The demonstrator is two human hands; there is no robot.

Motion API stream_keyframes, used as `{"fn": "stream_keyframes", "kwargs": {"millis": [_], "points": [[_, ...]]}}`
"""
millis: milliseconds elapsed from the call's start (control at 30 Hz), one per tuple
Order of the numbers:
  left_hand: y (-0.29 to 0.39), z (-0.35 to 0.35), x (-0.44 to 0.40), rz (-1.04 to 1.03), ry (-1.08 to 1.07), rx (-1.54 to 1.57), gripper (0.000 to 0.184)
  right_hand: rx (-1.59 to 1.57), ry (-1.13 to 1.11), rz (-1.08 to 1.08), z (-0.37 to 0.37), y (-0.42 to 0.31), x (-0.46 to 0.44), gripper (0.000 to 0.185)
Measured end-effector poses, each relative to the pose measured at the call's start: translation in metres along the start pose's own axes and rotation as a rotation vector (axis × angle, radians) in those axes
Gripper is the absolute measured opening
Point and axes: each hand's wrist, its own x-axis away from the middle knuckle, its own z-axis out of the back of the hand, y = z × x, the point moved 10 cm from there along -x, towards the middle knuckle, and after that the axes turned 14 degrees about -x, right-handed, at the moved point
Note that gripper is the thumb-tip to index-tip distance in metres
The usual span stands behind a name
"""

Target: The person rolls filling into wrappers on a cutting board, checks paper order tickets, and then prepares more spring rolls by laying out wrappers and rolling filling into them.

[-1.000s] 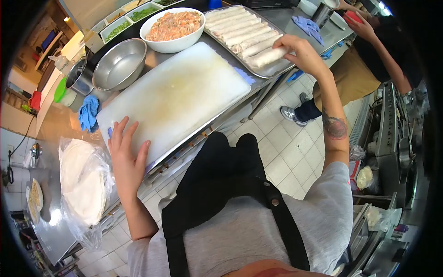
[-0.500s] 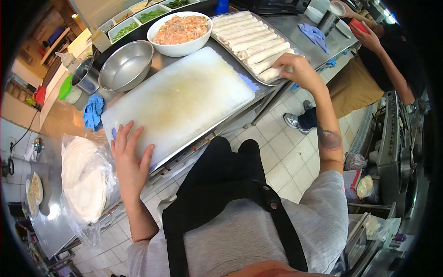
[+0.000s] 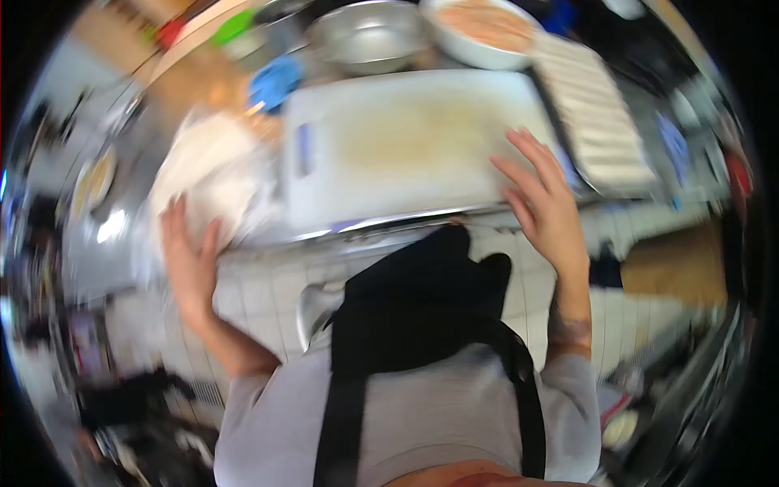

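My left hand [image 3: 191, 252] is over the near edge of the pale dough sheets [image 3: 213, 166] in clear plastic, fingers apart; whether it touches them is unclear. My right hand [image 3: 542, 191], fingers spread and holding nothing, is at the right end of the white cutting board [image 3: 406, 154]. Right of the board, a metal tray bears several white rolls [image 3: 592, 114] in a row. Behind the board are a white bowl of orange-pink filling [image 3: 487, 24] and a metal bowl [image 3: 369, 36]. The view is blurred by motion.
A blue cloth [image 3: 276, 83] lies behind the board's left corner. A plate of food [image 3: 94, 183] is at the far left. On the right are another cloth [image 3: 673, 146] and part of another person, whose tan garment [image 3: 677, 260] shows beside the counter.
The view has swung left. My right hand has let go of the end roll and come back to the board. My left hand has moved from the board's left corner to the dough sheets.
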Motion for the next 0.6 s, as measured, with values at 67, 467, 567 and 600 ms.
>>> {"fn": "stream_keyframes", "kwargs": {"millis": [67,467,567,600], "points": [[-0.032,-0.037,0.007,-0.091,-0.12,-0.298,0.076,-0.04,-0.11,0.033,-0.033,-0.013,-0.011,0.057],[-0.039,-0.031,0.018,0.05,-0.122,0.029,0.043,0.275,-0.272,-0.027,-0.068,-0.016,-0.021,0.075],[-0.038,-0.018,0.01,0.01,-0.107,0.058,0.031,0.264,-0.257,-0.026,-0.067,-0.016,-0.021,0.074],[-0.035,-0.012,0.007,-0.014,-0.109,0.072,0.028,0.262,-0.258,-0.028,-0.067,-0.016,-0.021,0.074]]}}
